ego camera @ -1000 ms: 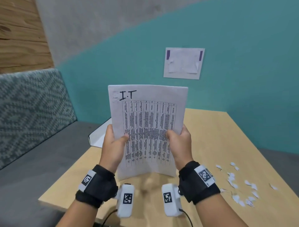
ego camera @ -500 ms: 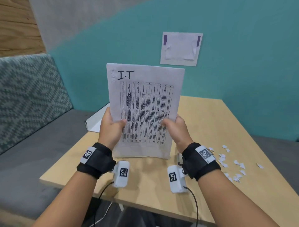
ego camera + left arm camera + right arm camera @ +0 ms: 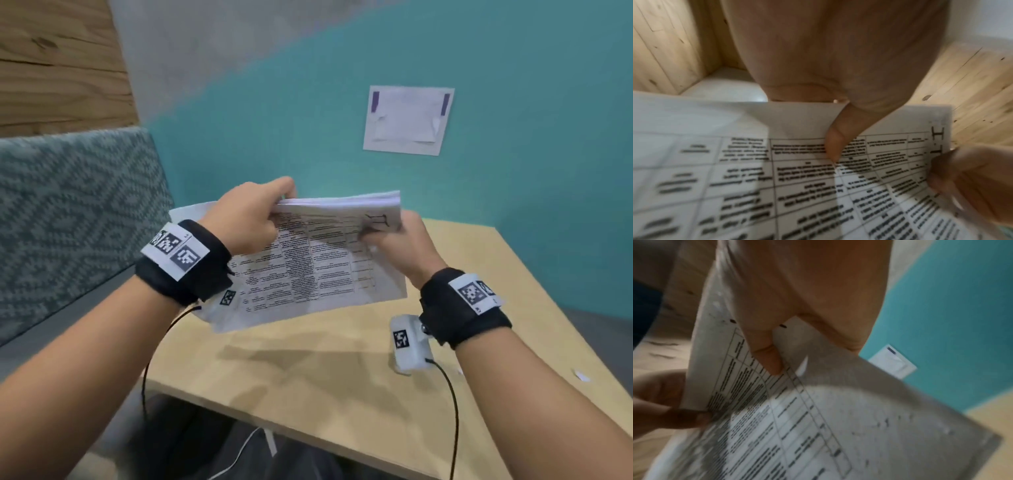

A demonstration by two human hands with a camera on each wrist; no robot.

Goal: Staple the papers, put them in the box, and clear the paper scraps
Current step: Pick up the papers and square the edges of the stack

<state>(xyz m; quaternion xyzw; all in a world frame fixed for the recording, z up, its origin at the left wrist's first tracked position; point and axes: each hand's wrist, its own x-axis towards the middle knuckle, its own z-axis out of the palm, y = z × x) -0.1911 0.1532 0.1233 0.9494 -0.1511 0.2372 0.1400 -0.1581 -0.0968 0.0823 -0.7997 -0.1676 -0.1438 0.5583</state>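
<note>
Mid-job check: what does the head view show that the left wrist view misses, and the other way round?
Only the head view shows the table, a paper scrap near its right edge, a sheet taped to the teal wall, and both wrist straps. Only the left wrist view shows the left thumb pressed on the printed table close up, with wood panelling behind. Both show the papers held by the left hand and right hand, with the handwritten heading at the right hand's end.
</note>
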